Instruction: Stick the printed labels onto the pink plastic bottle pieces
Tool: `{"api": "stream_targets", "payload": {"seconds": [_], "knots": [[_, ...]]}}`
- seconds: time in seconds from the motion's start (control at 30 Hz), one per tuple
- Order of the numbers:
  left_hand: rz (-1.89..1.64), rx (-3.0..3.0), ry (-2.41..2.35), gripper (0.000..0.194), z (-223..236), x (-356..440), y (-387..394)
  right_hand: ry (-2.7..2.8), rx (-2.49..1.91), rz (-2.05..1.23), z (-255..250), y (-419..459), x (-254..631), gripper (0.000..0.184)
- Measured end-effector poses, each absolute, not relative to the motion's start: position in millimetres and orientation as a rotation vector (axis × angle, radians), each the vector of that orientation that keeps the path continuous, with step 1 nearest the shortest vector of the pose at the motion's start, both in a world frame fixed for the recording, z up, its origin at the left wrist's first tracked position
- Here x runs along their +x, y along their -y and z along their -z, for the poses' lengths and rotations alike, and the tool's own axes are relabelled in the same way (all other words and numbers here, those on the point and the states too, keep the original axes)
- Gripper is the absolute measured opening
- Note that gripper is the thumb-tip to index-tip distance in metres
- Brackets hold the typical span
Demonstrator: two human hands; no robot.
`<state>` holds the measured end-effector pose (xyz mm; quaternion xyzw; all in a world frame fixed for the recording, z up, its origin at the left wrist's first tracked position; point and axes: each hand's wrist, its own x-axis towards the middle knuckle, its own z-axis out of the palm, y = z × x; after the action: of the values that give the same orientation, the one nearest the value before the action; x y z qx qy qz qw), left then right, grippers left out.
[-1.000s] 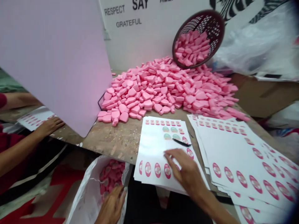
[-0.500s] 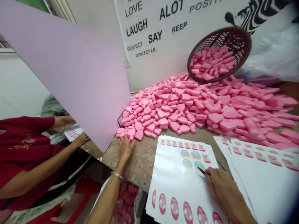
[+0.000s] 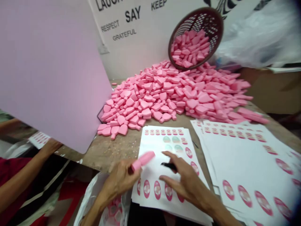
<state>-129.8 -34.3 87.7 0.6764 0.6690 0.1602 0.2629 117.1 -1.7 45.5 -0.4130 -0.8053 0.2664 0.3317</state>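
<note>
Foam piece point(image 3: 143, 160): pink, long and flat, it is held tilted in the left hand point(image 3: 119, 182).
Sticker sheet point(image 3: 152, 141): white, with rows of pink ovals, lying flat below the right hand point(image 3: 188, 185).
Black tool point(image 3: 168, 166): small, pinched in the fingers, just above the sheet.

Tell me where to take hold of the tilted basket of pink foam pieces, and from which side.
Take the basket by its upper rim, coming from above on the right. That rim stands clear, while the lower edge sits against the foam pile and the pieces lie heaped on the low side.
</note>
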Motion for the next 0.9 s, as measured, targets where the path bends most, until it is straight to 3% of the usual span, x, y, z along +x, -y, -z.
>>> {"api": "stream_targets", "payload": {"seconds": [0.1,0.2,0.27,0.37,0.43,0.53,0.73,0.9], "knots": [[-0.410,1.774,-1.522,0.019,-90.1,-107.1,57.6,2.148,-1.023,-0.946,-46.5,20.0,108.1,0.039],[-0.596,1.615,-1.467,0.017,-72.7,-88.8,66.0,1.791,-1.156,-1.436,-39.7,40.2,108.2,0.022],[-0.757,1.395,-1.339,0.030,-56.2,-72.5,69.1,1.518,-1.138,-1.664,-36.4,52.0,108.0,0.028],[-0.932,1.027,-1.149,0.042,-37.9,-47.6,70.9,1.433,-1.111,-1.723,-37.2,59.6,111.5,0.031],[-1.032,0.869,-1.160,0.042,-33.5,-38.1,65.4,1.507,-1.213,-1.620,-40.4,52.0,121.9,0.031],[-1.118,0.822,-1.254,0.039,-32.1,-37.7,43.9,1.623,-1.464,-1.202,-43.7,19.2,148.2,0.033],[-1.002,1.013,-1.363,0.035,-13.7,-42.8,6.9,2.177,-1.772,-0.436,-15.5,-24.0,175.1,0.038],[-0.924,0.989,-1.448,0.038,-3.9,-43.2,19.4,2.269,-1.764,-0.178,10.6,17.9,165.1,0.044]]}}
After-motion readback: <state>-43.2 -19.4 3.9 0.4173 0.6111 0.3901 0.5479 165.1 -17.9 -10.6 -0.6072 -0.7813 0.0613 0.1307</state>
